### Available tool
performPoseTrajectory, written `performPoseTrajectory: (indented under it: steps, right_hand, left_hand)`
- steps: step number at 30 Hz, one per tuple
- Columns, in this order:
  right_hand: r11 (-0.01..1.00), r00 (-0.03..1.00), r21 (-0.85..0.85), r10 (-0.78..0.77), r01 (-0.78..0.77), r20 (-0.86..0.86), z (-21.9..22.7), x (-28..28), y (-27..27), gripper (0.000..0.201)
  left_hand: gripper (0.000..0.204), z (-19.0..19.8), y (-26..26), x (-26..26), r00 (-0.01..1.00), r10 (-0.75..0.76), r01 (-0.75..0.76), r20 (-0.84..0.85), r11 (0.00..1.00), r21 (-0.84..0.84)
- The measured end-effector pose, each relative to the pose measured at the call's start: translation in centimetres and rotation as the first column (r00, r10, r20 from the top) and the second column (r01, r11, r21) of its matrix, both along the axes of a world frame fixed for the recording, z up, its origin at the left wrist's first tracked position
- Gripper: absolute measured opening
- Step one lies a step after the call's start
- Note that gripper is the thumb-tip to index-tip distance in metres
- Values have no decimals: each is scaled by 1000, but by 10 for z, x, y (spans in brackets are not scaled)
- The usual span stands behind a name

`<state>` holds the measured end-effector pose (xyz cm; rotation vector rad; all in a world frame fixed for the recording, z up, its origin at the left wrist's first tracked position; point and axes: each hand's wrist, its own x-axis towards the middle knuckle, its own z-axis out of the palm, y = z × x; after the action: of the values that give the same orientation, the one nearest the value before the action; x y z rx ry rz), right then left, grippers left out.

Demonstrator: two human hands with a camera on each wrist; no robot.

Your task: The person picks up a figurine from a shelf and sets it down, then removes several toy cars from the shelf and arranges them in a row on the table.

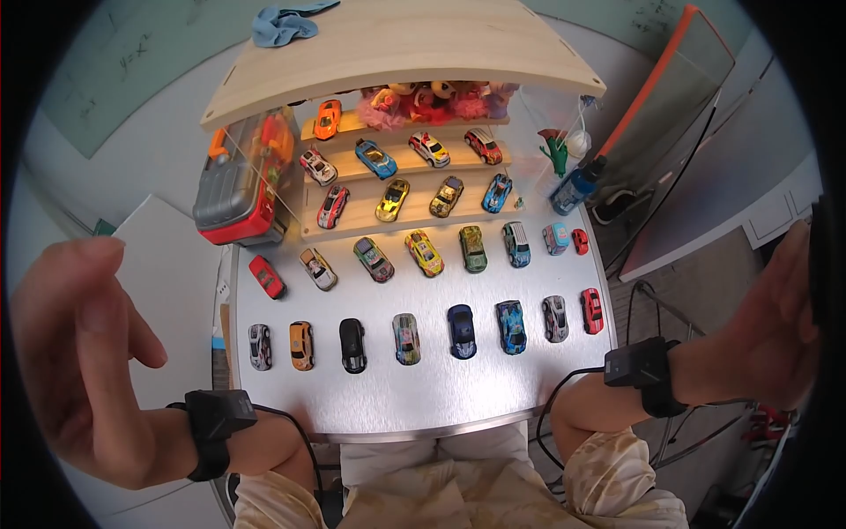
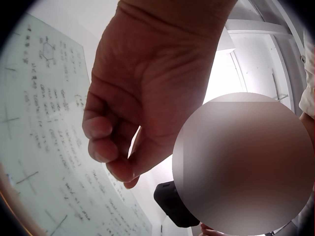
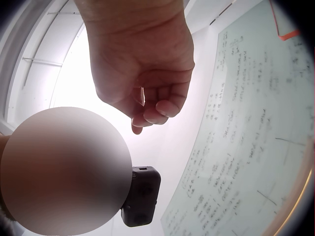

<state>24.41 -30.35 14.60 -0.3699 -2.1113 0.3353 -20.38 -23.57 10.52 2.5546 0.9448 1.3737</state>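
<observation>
My left hand (image 1: 97, 361) is raised at the left of the head view, fingers bent loosely; in the left wrist view the hand (image 2: 142, 93) shows fingertips near the thumb and nothing held. Off the table's right side, my right hand (image 1: 758, 326) is raised too, partly cut by the dark image edge. The right wrist view shows this hand (image 3: 142, 64) with loosely curled fingers, holding nothing. Between the hands, toy cars stand in two rows on the metal table (image 1: 379, 401), among them a black car (image 1: 352, 345) and a dark blue car (image 1: 462, 331). Neither hand touches a car.
Behind the rows, a wooden stepped shelf (image 1: 344, 227) carries more cars under a wooden top (image 1: 397, 44) with a blue cloth (image 1: 284, 26). A grey-and-red case (image 1: 233, 198) stands left, a blue bottle (image 1: 575, 189) right. Cables hang from both wrist cameras.
</observation>
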Motion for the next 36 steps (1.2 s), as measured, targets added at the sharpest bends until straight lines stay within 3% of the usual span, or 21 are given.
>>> performPoseTrajectory:
  steps: [1,3,13,15,17,18,19,21,25,27,30,33,36]
  right_hand:
    - [1000,1000,14,0,0,16,1,0,1,39]
    - [999,1000,30,18,-18,12,1,-3,3,39]
    - [996,981,-12,-89,88,-174,-12,-6,-11,30]
    - [994,972,-20,-111,110,-209,-11,-3,-14,28]
    - [996,986,-28,-85,82,-143,-3,-2,-10,30]
    - [998,996,-34,-50,48,-72,2,-2,-6,33]
    - [995,978,-30,-94,90,-184,-7,0,-14,26]
    - [984,900,-37,-174,174,-400,-33,6,-36,13]
    - [954,722,-74,-269,290,-637,-55,5,-47,6]
    - [952,746,-91,-286,291,-602,-53,6,-45,7]
    - [985,916,-71,-174,159,-362,-32,11,-28,12]
    - [998,995,-24,58,-60,-81,-3,1,8,39]
    - [998,995,-34,57,-60,-81,-6,-8,6,37]
  left_hand:
    - [25,-1,18,-4,987,-159,159,34,987,7]
    - [23,0,28,-7,950,-309,309,52,951,13]
    - [23,0,25,-6,956,-288,289,54,957,2]
    - [18,-1,14,2,996,-77,76,43,997,14]
    - [19,-8,-18,27,939,339,-341,61,940,22]
    - [16,-6,-7,19,987,149,-150,60,989,13]
    - [18,-1,12,7,997,-49,49,61,999,3]
    - [24,0,22,-1,968,-241,243,70,970,-9]
    - [24,0,22,-1,961,-269,270,60,963,-14]
    - [25,-1,16,-1,987,-157,158,43,987,-19]
    - [28,-3,-10,8,991,132,-132,11,991,-16]
    - [26,2,-12,10,986,164,-164,-28,986,-10]
    - [24,6,-15,10,984,178,-179,-34,983,-51]
